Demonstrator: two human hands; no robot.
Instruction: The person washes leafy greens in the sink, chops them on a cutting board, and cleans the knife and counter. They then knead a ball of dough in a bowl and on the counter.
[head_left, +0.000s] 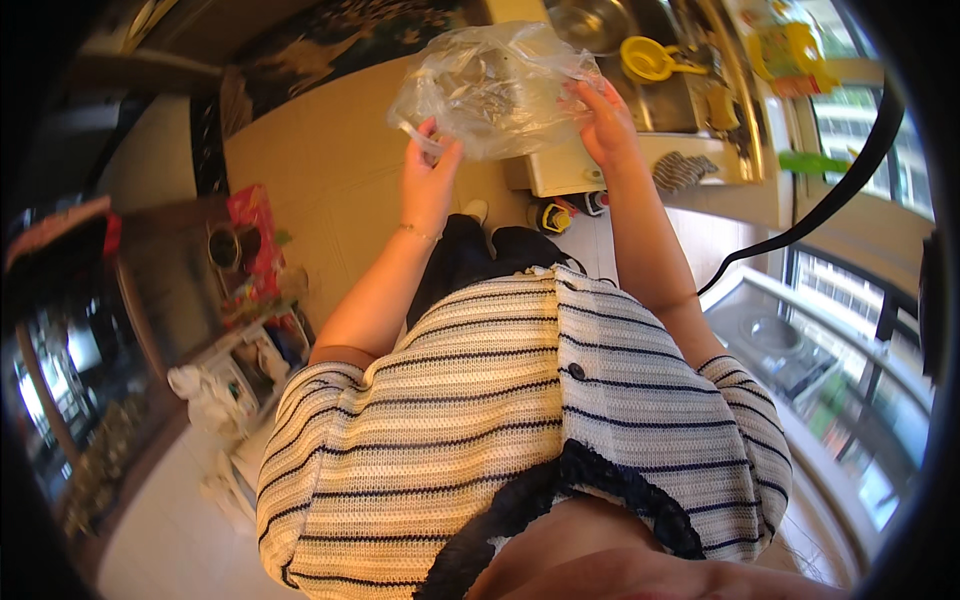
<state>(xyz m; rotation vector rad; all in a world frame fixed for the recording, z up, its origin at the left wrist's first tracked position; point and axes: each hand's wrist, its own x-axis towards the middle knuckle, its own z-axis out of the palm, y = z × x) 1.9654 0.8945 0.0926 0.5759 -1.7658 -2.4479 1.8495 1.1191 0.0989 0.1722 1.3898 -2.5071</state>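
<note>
A crumpled clear plastic bag (491, 94) is stretched between my two hands at the top middle of the view. My left hand (431, 172) pinches its lower left edge between thumb and fingers. On the other side, my right hand (609, 124) grips the bag's right edge. The bag looks puffed out, and glare and folds hide whether anything is inside it.
Right of the bag is a sink (645, 101) with a yellow plastic strainer (646, 60) and a metal bowl (592, 22). A striped cloth (682, 171) lies on the counter edge. Bottles (555, 217) stand on the floor below. Boxes and white bags (214, 397) are at left.
</note>
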